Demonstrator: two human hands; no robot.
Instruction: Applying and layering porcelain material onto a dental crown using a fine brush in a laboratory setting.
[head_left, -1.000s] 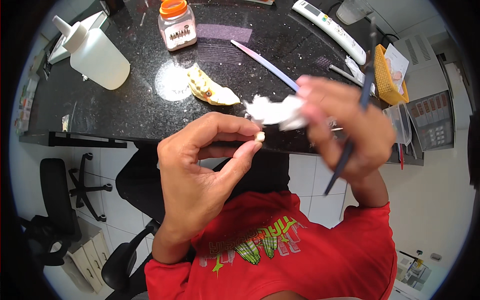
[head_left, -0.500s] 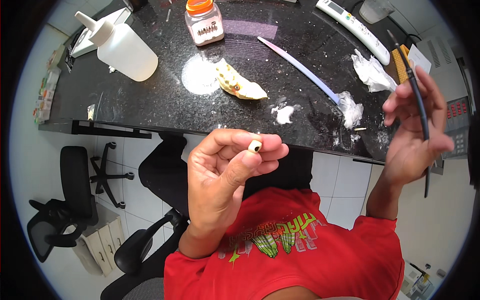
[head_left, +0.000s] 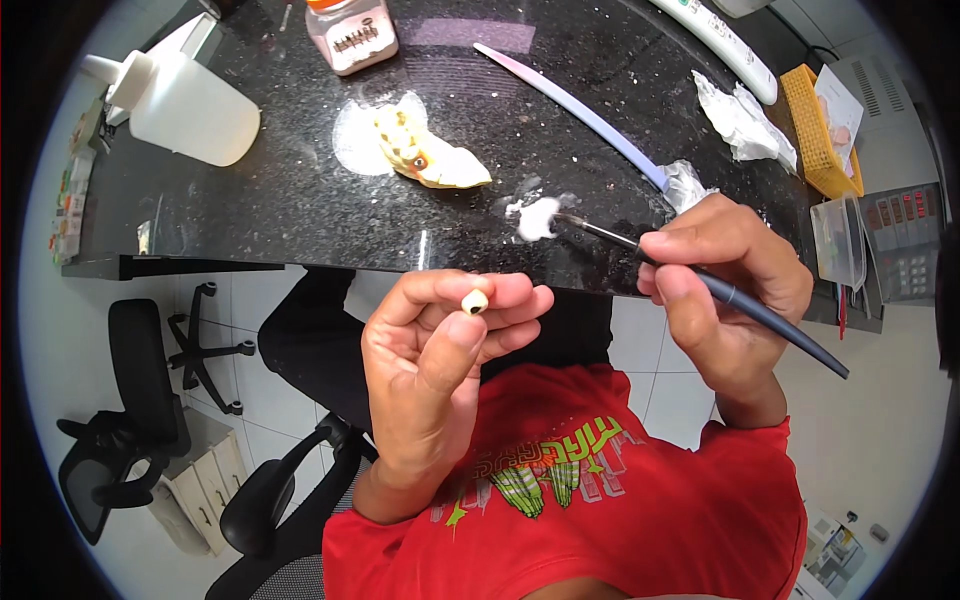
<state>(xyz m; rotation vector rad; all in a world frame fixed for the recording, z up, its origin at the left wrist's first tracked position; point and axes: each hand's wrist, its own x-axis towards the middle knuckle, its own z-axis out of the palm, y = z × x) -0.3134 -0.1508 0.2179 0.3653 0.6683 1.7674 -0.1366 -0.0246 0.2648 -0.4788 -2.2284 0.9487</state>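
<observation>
My left hand [head_left: 430, 370] pinches a small cream dental crown [head_left: 475, 301] between thumb and fingertips, a dark spot showing on its side. In my right hand [head_left: 735, 290] is a thin brush [head_left: 745, 303] with a black handle, held like a pen. Its tip touches the edge of a white paste blob [head_left: 538, 218] on the dark counter. Behind my left hand lies a pale yellow dental model piece [head_left: 440, 163], with a small reddish ring on it, partly over a white powdery patch [head_left: 355, 138].
A curved pink-and-lilac strip [head_left: 575, 108] crosses the black speckled counter [head_left: 290, 215]. Crumpled white tissue [head_left: 745, 118] and a yellow basket [head_left: 805, 130] lie at the right. A translucent squeeze bottle [head_left: 195, 108] and an orange-lidded jar [head_left: 350, 40] stand at the back left.
My right hand has swung in from the far right and brought the brush from upright down to the white paste. The left hand still pinches the crown. The view has shifted slightly.
</observation>
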